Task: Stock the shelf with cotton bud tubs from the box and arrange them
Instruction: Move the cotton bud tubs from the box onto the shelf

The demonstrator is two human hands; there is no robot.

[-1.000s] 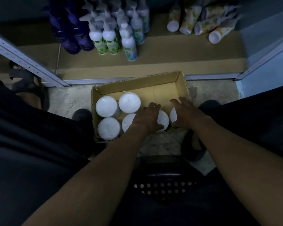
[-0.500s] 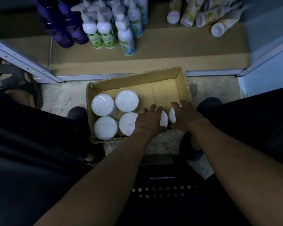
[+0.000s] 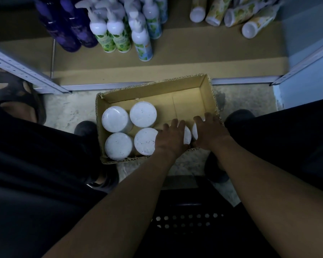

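Note:
An open cardboard box (image 3: pixel 203 84) sits on the floor in front of the low shelf (image 3: pixel 194 60). Several round cotton bud tubs with white lids stand in it, such as one at the back left (image 3: pixel 114 119) and one at the front left (image 3: pixel 118 145). My left hand (image 3: pixel 171 139) lies over a tub (image 3: pixel 187 136) near the box's front wall, fingers wrapped on its lid. My right hand (image 3: pixel 208 131) covers the neighbouring tub (image 3: pixel 194 129) at the front right, which is mostly hidden. The box's back right part is bare.
Purple bottles (image 3: pixel 67 28) and white pump bottles (image 3: pixel 142 40) stand on the shelf's left; tubes (image 3: pixel 254 25) lie at its back right. Grey metal uprights (image 3: pixel 22 71) flank the shelf. A dark perforated stool (image 3: pixel 186 218) is under me, my shoes (image 3: pixel 86 128) beside the box.
Both hands have settled lower onto the two front right tubs, fingers curling round them. The view has shifted slightly, so the box sits a little lower in the frame.

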